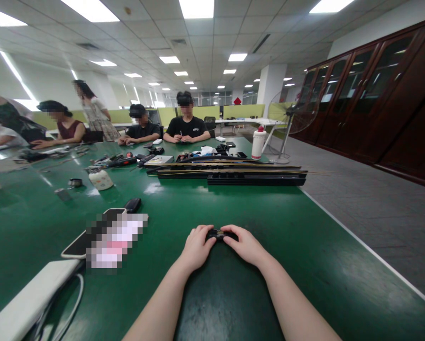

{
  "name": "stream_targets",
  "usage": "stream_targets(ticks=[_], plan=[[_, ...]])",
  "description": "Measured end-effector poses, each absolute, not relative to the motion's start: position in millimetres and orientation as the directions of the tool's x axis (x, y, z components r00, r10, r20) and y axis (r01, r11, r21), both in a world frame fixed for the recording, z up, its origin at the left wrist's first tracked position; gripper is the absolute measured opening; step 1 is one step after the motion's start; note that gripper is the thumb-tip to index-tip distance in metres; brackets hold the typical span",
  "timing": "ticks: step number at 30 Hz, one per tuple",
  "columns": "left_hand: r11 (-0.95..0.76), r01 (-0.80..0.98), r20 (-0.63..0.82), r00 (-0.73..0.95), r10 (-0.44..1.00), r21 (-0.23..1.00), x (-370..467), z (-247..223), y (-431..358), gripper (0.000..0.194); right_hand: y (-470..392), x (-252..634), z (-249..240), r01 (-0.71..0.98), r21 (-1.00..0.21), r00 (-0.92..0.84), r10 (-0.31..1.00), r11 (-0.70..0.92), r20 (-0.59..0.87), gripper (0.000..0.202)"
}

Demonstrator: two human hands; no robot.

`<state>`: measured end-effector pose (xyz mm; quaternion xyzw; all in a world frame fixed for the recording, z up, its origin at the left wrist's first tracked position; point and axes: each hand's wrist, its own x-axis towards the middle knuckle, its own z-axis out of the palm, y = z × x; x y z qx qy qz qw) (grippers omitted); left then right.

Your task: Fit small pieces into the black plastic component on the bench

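Note:
A small dark object with a brassy patch in its middle [219, 233] lies low over the green table [169, 208], gripped at both ends. My left hand [198, 246] is closed on its left end, thumb on the near side and fingers on the far side. Around the right end, my right hand [243, 244] is curled the same way. The fingers cover much of the object, and its exact kind cannot be made out.
Left of my hands lie a phone [98, 232], a black fob-like item [133, 204] and a white box-shaped device [34, 298] with a cable. Long black rails [258, 180] with thin rods cross ahead. A white bottle [258, 143] and a jar [100, 179] stand beyond; several people sit farther off.

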<state>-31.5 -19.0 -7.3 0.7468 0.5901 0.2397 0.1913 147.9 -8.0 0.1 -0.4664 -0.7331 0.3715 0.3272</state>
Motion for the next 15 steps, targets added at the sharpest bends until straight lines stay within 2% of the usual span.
stream_targets(ticks=[9, 15], plan=[[-0.219, 0.765, 0.145, 0.165, 0.976, 0.605, -31.2, -9.4, -18.4, 0.037, -6.5, 147.5, -3.2, 0.355, -0.901, -0.352, 0.928, 0.249, 0.118, 0.03], [-0.225, 0.769, 0.155, 0.164, 0.974, 0.599, -30.4, -6.8, -19.1, 0.036, -6.5, 147.9, -3.3, 0.371, -0.888, -0.355, 0.925, 0.272, 0.136, 0.03]])
